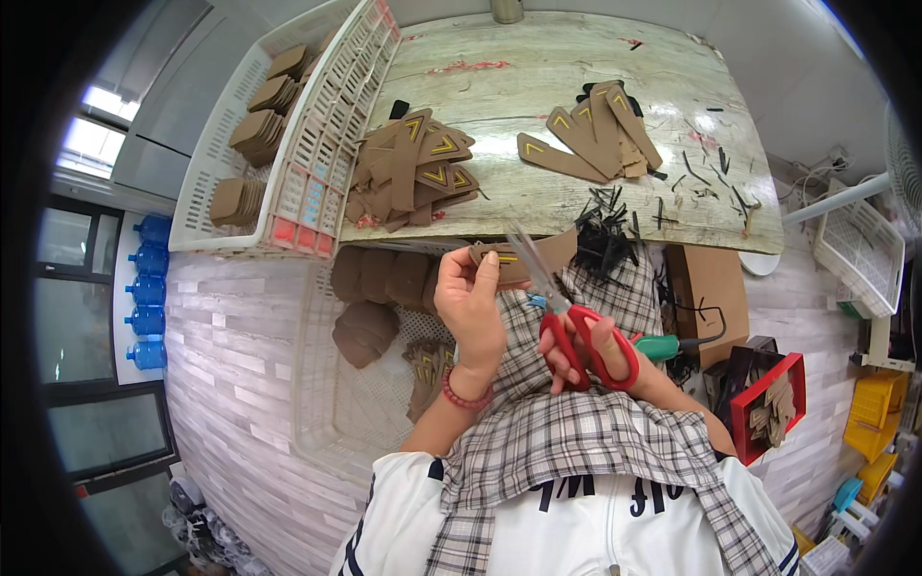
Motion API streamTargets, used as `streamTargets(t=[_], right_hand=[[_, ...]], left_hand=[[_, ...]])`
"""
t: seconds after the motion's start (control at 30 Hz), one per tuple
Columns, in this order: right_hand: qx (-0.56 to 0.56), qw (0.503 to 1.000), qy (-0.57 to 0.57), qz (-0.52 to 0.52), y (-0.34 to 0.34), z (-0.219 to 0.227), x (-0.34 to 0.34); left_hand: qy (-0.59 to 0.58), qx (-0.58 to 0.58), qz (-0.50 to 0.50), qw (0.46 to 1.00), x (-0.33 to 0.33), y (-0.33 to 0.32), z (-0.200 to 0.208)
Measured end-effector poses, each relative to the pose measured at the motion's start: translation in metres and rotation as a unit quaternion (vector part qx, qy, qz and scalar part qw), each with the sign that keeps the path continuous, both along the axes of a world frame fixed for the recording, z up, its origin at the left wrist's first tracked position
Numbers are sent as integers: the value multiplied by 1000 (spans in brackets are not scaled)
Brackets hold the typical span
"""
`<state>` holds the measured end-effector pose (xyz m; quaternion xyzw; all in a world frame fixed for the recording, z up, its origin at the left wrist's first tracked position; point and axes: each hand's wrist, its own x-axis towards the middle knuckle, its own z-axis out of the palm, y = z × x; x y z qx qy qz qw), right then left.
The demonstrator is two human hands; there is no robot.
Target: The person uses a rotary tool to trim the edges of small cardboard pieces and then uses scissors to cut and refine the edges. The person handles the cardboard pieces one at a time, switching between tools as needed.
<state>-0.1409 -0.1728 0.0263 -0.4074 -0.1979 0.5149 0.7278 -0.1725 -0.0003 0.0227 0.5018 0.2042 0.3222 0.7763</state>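
Observation:
My left hand [471, 302], a beaded bracelet at its wrist, pinches a brown strip [562, 249] with a yellow mark near the table's front edge. Red-handled scissors [540, 269] are in my right hand [603, 341], fingers through the loops. Their blades point up and away, crossing in front of the strip; whether they touch it I cannot tell. Beside the right hand is a green-handled tool [658, 348] with a dark cord; whether that hand also holds it is unclear. Similar brown pieces with yellow V marks [413, 168] are heaped on the table, and more are fanned out [595, 130] further right.
Black scraps [603, 230] hang over the table's front edge. At the left stands a white crate [312, 144] with stacked brown pieces; a lower crate [322, 403] holds more. To my right are a cardboard box [711, 288] and a red tray [799, 384].

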Motion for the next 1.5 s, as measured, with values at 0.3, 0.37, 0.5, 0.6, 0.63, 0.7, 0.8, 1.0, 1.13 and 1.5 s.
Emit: streamTargets(t=[0.3, 0.37, 0.5, 0.6, 0.63, 0.7, 0.8, 1.0, 1.13, 1.5], right_hand=[[15, 997, 43, 69, 1, -11, 1], [12, 996, 40, 76, 0, -13, 1], [4, 996, 37, 83, -1, -9, 2], [7, 995, 48, 85, 0, -9, 2], [12, 995, 56, 85, 0, -10, 2], [16, 993, 74, 89, -1, -10, 2], [19, 990, 99, 94, 0, -9, 3], [38, 982, 151, 106, -2, -13, 4], [68, 969, 206, 122, -2, -11, 7], [-11, 999, 39, 9, -9, 5, 7]], left_hand=[[15, 13, -13, 1000, -2, 7, -11], [18, 12, -15, 1000, -2, 6, -10], [21, 18, -26, 999, -2, 5, -7], [21, 26, -44, 998, -3, 7, -8], [21, 30, -53, 998, -3, 8, -8], [22, 34, -56, 998, -3, 9, -10], [26, 34, -63, 997, -3, 10, -11], [26, 40, -68, 997, -3, 11, -11], [15, 52, -67, 996, -4, 9, -8], [23, -2, -77, 997, -3, 4, -5]])
